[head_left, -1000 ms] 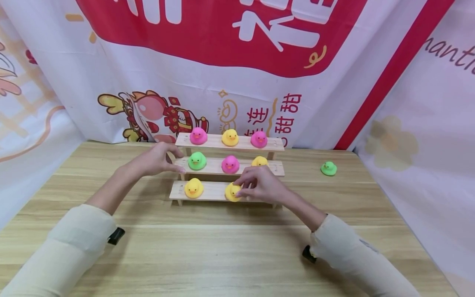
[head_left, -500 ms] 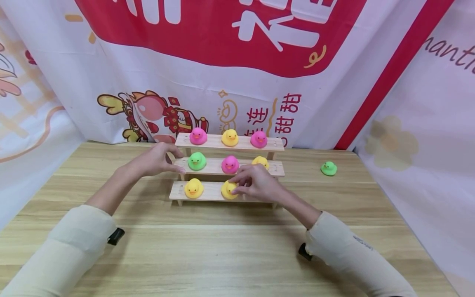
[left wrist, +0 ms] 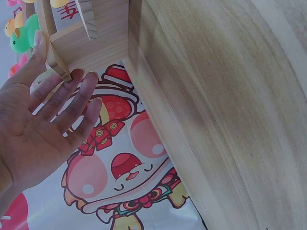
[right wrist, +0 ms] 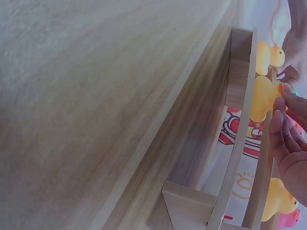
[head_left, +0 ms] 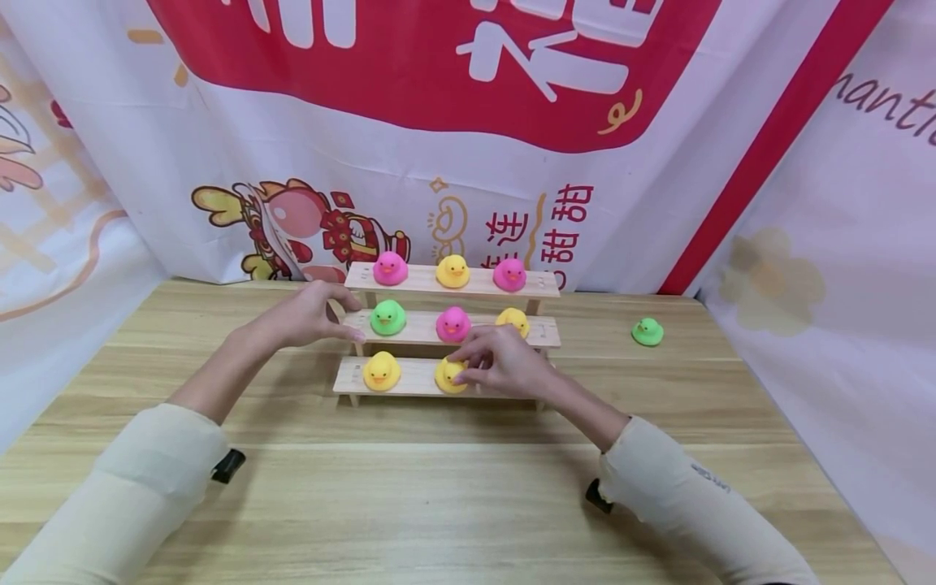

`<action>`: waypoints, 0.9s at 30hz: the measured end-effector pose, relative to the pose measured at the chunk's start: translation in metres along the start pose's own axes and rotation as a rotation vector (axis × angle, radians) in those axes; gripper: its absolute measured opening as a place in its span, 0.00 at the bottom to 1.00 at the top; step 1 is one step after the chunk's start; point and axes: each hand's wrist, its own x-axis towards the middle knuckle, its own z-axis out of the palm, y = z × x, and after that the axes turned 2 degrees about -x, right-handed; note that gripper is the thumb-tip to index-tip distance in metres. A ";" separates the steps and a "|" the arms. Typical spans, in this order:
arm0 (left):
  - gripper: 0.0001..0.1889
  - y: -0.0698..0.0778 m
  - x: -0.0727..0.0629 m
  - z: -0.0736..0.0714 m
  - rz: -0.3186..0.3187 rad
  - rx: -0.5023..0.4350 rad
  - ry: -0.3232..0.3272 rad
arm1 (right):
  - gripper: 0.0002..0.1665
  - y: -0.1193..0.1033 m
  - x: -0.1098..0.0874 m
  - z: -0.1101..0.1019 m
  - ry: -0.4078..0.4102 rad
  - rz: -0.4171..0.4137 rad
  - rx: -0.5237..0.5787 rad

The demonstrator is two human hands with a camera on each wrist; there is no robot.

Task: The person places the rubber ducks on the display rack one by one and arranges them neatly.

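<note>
A three-tier wooden display stand (head_left: 417, 383) holds rubber ducks in rows. My right hand (head_left: 512, 361) pinches the head of a yellow rubber duck (head_left: 449, 376) that sits at the middle of the lowest tier. In the right wrist view, thumb and fingertips meet at this yellow duck (right wrist: 261, 98). At the stand's left end, my left hand (head_left: 310, 315) holds the middle tier, thumb at its front and fingers at the back. Close by that thumb sits a green duck (head_left: 387, 318). Another yellow duck (head_left: 382, 371) occupies the lowest tier's left side.
Pink duck (head_left: 391, 268), yellow duck (head_left: 453, 271) and second pink duck (head_left: 509, 275) line the top tier. A pink duck (head_left: 453, 324) and a partly hidden yellow duck (head_left: 513, 319) share the middle tier. One green duck (head_left: 647, 331) lies on the table (head_left: 439, 504) at right.
My right hand has shifted slightly left with the yellow duck, which now sits straighter on the lowest tier. The left hand has stayed in place.
</note>
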 end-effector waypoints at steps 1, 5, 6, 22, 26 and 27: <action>0.26 0.000 0.000 0.000 0.000 0.000 0.000 | 0.14 0.000 0.000 0.000 0.000 0.005 0.001; 0.26 -0.001 0.000 0.000 0.009 0.001 0.003 | 0.14 0.000 0.000 0.001 -0.003 0.017 0.006; 0.26 -0.001 0.000 0.000 0.013 0.001 0.003 | 0.14 0.001 0.000 0.001 -0.003 0.019 0.007; 0.26 0.002 0.000 0.001 0.021 -0.009 0.004 | 0.16 -0.001 -0.001 0.001 -0.008 0.042 0.028; 0.26 0.002 0.000 0.001 0.021 -0.009 0.007 | 0.17 -0.001 -0.002 -0.002 0.002 0.021 0.047; 0.26 0.001 0.000 0.001 0.022 -0.008 0.007 | 0.18 -0.001 -0.003 -0.002 0.005 0.014 0.054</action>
